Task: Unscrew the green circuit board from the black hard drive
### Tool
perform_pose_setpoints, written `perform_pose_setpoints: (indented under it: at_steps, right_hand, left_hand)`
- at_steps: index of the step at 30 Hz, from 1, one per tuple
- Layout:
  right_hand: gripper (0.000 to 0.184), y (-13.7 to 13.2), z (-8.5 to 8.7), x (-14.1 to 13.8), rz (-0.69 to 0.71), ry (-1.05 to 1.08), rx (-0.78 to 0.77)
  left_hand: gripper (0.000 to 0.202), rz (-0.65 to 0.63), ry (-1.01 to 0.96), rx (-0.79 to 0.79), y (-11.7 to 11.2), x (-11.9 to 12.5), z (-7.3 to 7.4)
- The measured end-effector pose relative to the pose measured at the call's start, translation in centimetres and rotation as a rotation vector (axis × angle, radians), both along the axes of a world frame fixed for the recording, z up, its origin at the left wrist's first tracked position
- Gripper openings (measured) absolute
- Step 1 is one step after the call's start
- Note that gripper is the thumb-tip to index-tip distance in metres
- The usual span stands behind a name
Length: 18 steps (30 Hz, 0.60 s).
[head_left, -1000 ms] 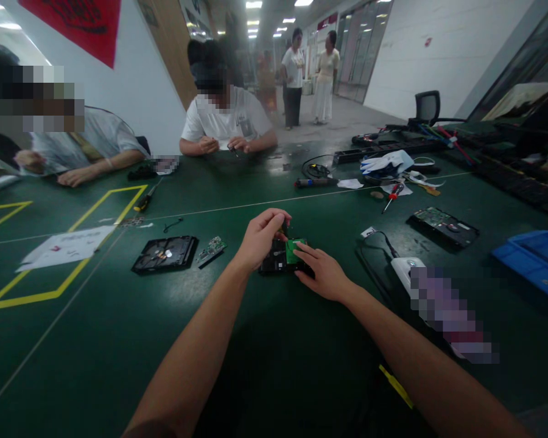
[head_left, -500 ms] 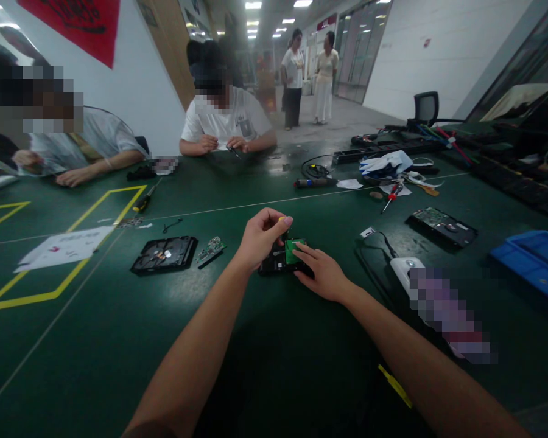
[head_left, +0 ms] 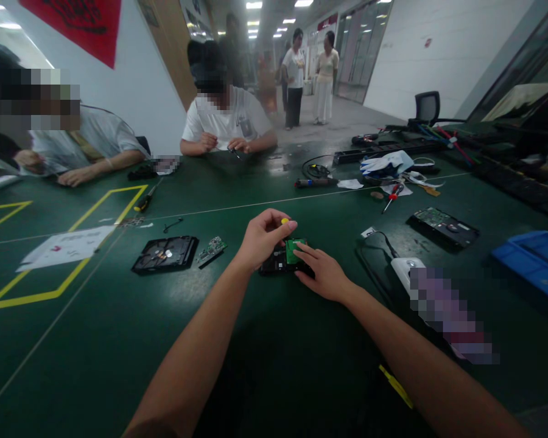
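In the middle of the table, directly before me, lies a black hard drive (head_left: 270, 263) with a green circuit board (head_left: 293, 252) on its right part. My left hand (head_left: 265, 238) is closed around a screwdriver (head_left: 285, 221), of which mostly the yellow handle end shows above my fingers. It stands over the drive, and its tip is hidden. From the right, my right hand (head_left: 320, 271) grips the drive, fingers resting on the green board and thumb by the near edge. Left of the drive are a loose circuit board (head_left: 212, 250) and another black hard drive (head_left: 165, 254).
To the right are a hard drive (head_left: 442, 227), a white power bank (head_left: 406, 267) with a cable, and a blue tray (head_left: 530, 258). Farther back lie a red screwdriver (head_left: 394, 194) and gloves (head_left: 386, 163). A yellow-black screwdriver (head_left: 144, 201) lies left. Two people sit opposite.
My left hand and the yellow handle end have shifted very slightly to the right. More of the yellow end shows now. My right hand stays on the drive.
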State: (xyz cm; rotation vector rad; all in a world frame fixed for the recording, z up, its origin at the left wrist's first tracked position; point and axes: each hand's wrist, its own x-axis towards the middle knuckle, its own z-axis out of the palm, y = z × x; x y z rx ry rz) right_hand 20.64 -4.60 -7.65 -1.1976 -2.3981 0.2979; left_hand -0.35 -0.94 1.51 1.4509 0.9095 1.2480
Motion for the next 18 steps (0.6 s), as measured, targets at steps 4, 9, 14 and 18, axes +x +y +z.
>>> perform_pose_setpoints:
  at_steps: [4,9,14,18]
  right_hand:
    - [0.054,-0.10,0.17,-0.02,-0.012,-0.007,-0.012]
    - [0.054,-0.19,0.34,-0.02,-0.011,-0.010,-0.014]
    - [0.054,-0.13,0.32,-0.03,-0.007,-0.007,-0.010]
    - [0.055,-0.04,0.23,-0.07,-0.014,-0.013,-0.006]
  left_hand:
    - [0.040,0.057,-0.006,0.000,0.23,-0.02,-0.40]
    - [0.033,0.005,0.021,0.047,0.43,-0.25,-0.43]
    - [0.030,-0.024,0.095,0.085,0.19,-0.12,-0.10]
    - [0.032,-0.099,-0.048,-0.005,0.13,0.07,-0.20]
